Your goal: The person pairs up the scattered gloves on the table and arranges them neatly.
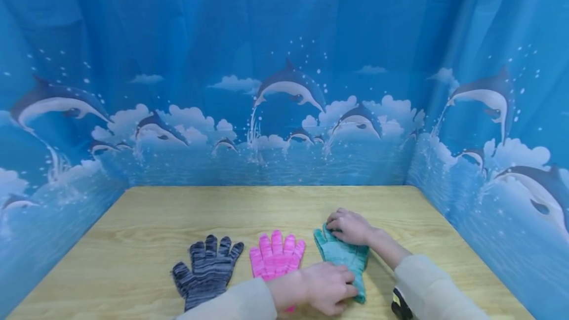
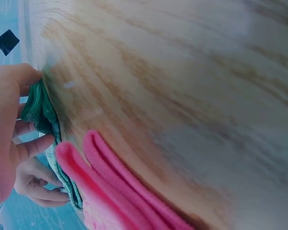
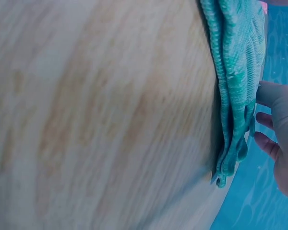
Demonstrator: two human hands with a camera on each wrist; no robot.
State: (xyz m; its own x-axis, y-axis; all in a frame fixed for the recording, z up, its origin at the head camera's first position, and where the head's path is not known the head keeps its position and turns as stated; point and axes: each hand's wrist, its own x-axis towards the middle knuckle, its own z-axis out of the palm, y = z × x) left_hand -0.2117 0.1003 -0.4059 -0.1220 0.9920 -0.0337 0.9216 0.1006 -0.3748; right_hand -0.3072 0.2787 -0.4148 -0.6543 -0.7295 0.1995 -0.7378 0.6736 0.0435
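A teal-green knitted glove (image 1: 342, 256) lies palm-down or palm-up flat on the table, fingers toward the far side. My left hand (image 1: 326, 285) is at its cuff; in the left wrist view the thumb and fingers hold the bunched cuff (image 2: 38, 112) between them. Over the glove's finger end is my right hand (image 1: 351, 226), its lightly bent fingers touching the knit from above. In the right wrist view the glove's layered edge (image 3: 225, 96) shows beside those fingertips. A pink glove (image 1: 276, 256) lies just left of the green one, its cuff partly hidden by my left forearm.
Left of the pink glove lies a dark grey striped glove (image 1: 209, 263), its lower end reaching under my left sleeve (image 1: 240, 302). A small black object (image 1: 401, 305) shows beside my right sleeve (image 1: 431, 285). Blue dolphin-print curtains (image 1: 284, 162) enclose the wooden table (image 1: 275, 201) on three sides.
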